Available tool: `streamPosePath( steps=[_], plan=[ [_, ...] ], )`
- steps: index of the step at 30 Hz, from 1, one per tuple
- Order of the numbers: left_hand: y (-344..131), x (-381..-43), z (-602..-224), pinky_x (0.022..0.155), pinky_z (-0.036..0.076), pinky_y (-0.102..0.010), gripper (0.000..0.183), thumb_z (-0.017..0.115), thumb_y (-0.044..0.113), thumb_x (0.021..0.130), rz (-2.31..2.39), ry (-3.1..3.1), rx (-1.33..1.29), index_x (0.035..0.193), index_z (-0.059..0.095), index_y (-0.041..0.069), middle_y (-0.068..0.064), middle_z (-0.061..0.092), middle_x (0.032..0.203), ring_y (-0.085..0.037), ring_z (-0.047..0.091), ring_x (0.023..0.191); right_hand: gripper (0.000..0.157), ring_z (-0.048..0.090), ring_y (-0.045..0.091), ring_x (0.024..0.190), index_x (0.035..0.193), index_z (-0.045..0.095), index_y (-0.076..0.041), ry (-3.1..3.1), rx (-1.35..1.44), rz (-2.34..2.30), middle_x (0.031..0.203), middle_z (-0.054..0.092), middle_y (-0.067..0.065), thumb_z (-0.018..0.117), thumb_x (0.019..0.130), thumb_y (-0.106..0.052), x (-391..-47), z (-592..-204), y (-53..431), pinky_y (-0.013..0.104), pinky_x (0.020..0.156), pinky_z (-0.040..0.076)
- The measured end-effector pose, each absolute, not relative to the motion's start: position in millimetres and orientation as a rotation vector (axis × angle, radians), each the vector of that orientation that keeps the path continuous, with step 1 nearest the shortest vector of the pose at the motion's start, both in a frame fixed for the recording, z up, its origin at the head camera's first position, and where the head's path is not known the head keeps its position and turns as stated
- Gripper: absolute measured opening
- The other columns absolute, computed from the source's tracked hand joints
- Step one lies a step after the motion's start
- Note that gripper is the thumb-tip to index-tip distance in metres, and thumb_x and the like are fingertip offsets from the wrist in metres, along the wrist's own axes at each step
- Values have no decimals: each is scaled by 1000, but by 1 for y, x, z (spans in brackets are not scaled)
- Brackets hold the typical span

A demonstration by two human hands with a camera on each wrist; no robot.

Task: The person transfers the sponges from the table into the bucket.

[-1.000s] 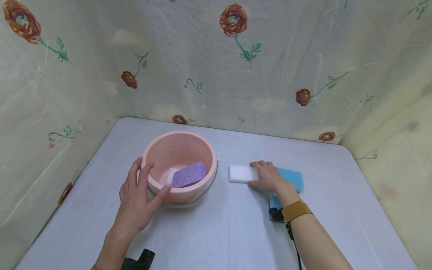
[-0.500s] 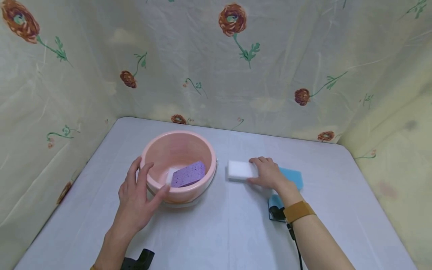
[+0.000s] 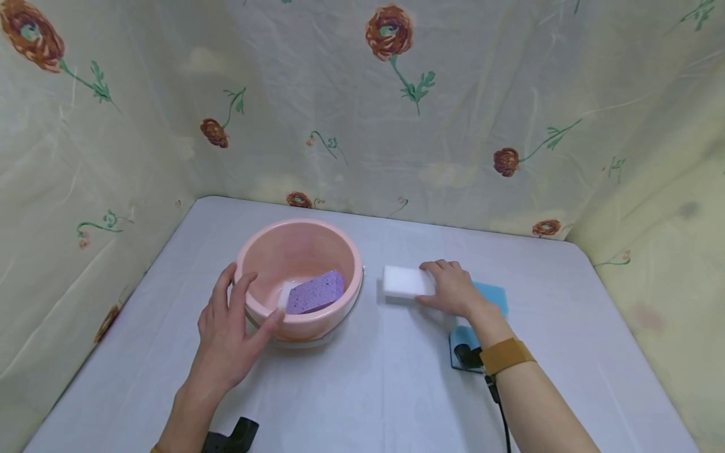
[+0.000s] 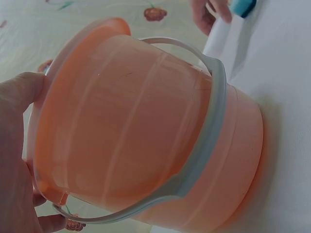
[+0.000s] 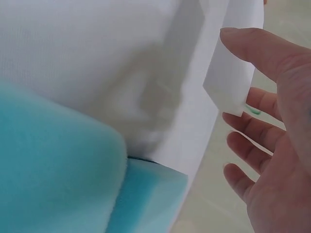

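Note:
A pink bucket [image 3: 294, 242] stands left of centre. My left hand [image 3: 223, 352] grips its rim from the left front, thumb and fingers spread along the edge. Inside lies a purple sponge [image 3: 316, 293] against a white block [image 3: 285, 297], partly hidden. To the right, my right hand [image 3: 453, 290] holds a white sponge block [image 3: 403, 281] between thumb and fingers. The right wrist view shows this white block [image 5: 235, 63] raised off the tabletop. The bucket's grey handle [image 4: 214, 116] hangs down its outside in the left wrist view.
A blue sponge [image 3: 491, 296] lies on the table beyond my right forearm. Nearer me is another blue piece [image 3: 461, 338], partly covered by the black wrist device [image 3: 470, 357] and its cable. Flowered curtains [image 3: 340, 126] surround the white-covered table [image 3: 362, 390].
My right hand has lifted the white sponge block slightly off the table, and a shadow now shows under it. My left hand and the bucket have stayed put.

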State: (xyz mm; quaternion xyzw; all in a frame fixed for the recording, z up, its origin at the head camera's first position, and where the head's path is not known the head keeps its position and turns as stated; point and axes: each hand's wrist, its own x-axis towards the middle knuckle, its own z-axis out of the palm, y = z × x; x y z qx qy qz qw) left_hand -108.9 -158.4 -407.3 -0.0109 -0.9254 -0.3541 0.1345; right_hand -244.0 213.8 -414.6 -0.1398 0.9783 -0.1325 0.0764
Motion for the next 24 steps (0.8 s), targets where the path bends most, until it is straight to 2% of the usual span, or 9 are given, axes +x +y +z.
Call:
streamPosePath(
  steps=[12, 24],
  plan=[
    [-158, -109, -407, 109, 13, -72, 75, 63, 51, 93, -1028, -2694, -22, 152, 33, 15, -13, 6, 165, -46, 21, 143, 66, 46, 44, 121, 139, 53, 3, 3018, -486, -416, 137, 53, 26, 78, 88, -31, -240, -394, 217, 61, 101, 37],
    [-158, -110, -407, 108, 13, -72, 76, 61, 57, 94, -1032, -2686, -23, 152, 33, 16, -13, 6, 165, -46, 21, 143, 68, 42, 44, 122, 141, 50, 2, 3051, -500, -458, 142, 50, 26, 78, 89, -32, -237, -363, 217, 62, 100, 39]
  ],
)
